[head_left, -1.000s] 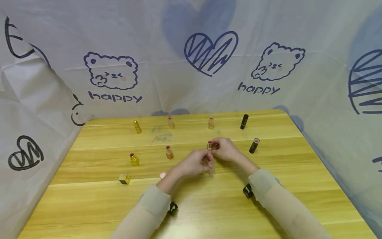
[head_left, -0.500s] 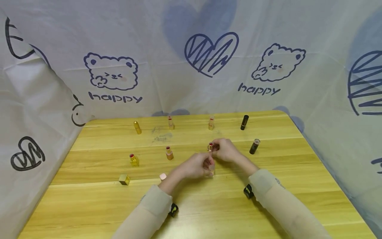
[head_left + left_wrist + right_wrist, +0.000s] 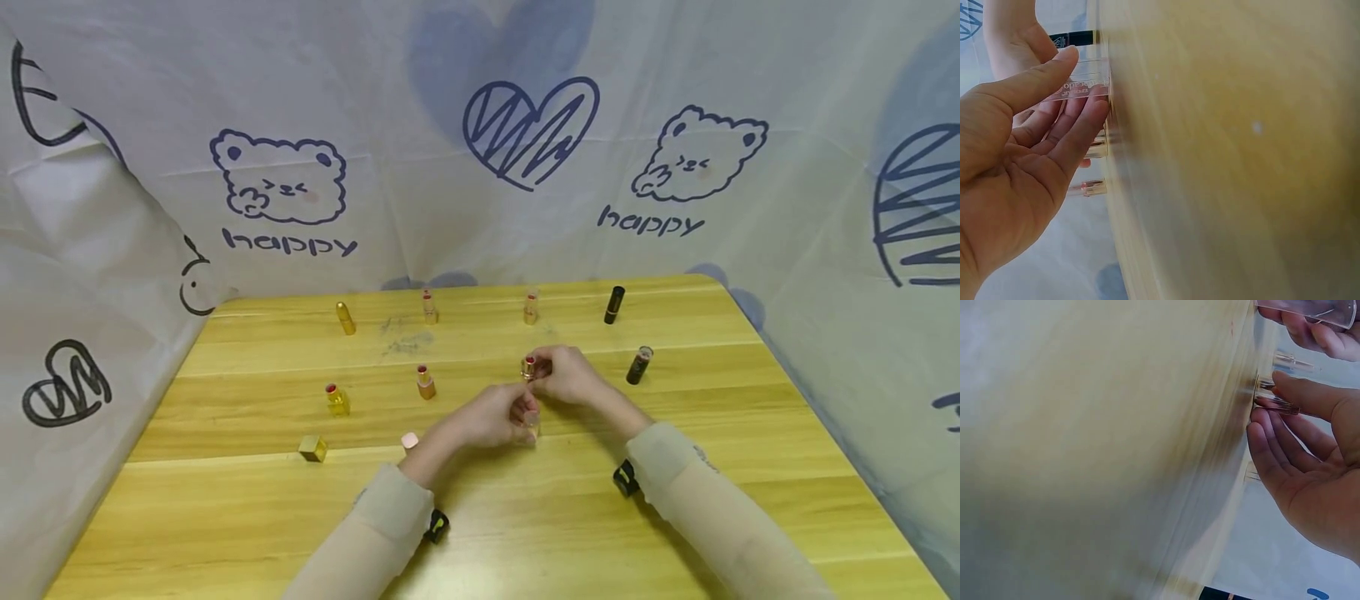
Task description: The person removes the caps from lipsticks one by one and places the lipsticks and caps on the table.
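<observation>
In the head view my right hand (image 3: 572,377) pinches an uncapped lipstick (image 3: 528,367) with a red tip, upright near the middle of the table. Seen from the right wrist, the lipstick's base (image 3: 1279,405) sits between thumb and fingers, close to the wood. My left hand (image 3: 491,417) is just nearer me and holds a clear cap (image 3: 532,430). The left wrist view shows this transparent cap (image 3: 1085,81), with pale lettering, between thumb and fingertips right at the tabletop. To the left stand an open lipstick (image 3: 426,383) and a gold one (image 3: 337,402).
A back row holds a gold lipstick (image 3: 345,319), two clear-capped ones (image 3: 429,308) (image 3: 530,309) and a black tube (image 3: 614,306). A dark tube (image 3: 639,366) stands right of my hands. A gold cap (image 3: 312,449) and a pink cap (image 3: 408,442) lie nearer me, left.
My left hand has come slightly down and toward me with the clear cap, which now shows more plainly at its fingertips. My right hand has stayed on the lipstick, almost still.
</observation>
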`<state>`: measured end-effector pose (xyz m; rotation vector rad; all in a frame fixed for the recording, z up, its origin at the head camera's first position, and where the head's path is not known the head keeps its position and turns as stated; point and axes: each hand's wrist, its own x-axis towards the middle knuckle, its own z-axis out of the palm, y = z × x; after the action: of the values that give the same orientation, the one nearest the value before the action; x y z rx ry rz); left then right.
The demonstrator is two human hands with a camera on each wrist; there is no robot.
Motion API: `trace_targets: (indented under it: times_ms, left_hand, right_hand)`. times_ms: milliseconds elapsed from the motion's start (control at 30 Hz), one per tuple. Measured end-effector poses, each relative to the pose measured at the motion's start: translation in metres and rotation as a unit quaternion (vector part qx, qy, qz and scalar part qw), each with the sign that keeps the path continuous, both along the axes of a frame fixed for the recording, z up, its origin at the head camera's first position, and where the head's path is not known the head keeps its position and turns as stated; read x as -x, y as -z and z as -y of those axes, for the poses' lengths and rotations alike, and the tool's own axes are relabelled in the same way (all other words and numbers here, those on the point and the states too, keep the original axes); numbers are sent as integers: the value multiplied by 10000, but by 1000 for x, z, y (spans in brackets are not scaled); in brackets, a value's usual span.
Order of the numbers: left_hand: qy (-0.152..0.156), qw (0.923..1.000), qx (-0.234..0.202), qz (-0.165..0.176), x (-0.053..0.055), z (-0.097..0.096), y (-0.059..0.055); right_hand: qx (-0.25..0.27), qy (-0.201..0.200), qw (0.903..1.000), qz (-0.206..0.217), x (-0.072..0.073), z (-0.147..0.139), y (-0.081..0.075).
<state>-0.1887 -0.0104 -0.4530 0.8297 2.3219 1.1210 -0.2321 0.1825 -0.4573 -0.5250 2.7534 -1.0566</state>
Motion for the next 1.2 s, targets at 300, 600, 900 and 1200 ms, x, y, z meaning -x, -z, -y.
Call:
trace_targets:
  times_ms: [300,600,900,1200]
  left_hand:
    - [-156,9992,-344,121,-2,1,-3]
    - [-789,9867,-1405,217,-9,0,-11]
    - [-1143,9644,-2342,-442,-12,-29,-19]
    - [-1428,9539,-2615,-366,-15,-69,-18]
  right_hand:
    - [672,334,9971,-109,-13,-5,-5]
    - [1714,879,9772,-888,-36,-21,-18]
    - [2325,1621,9337,-2190,-54,-47,-26]
    - [2524,2475,9079,-2252,-67,-68,-32]
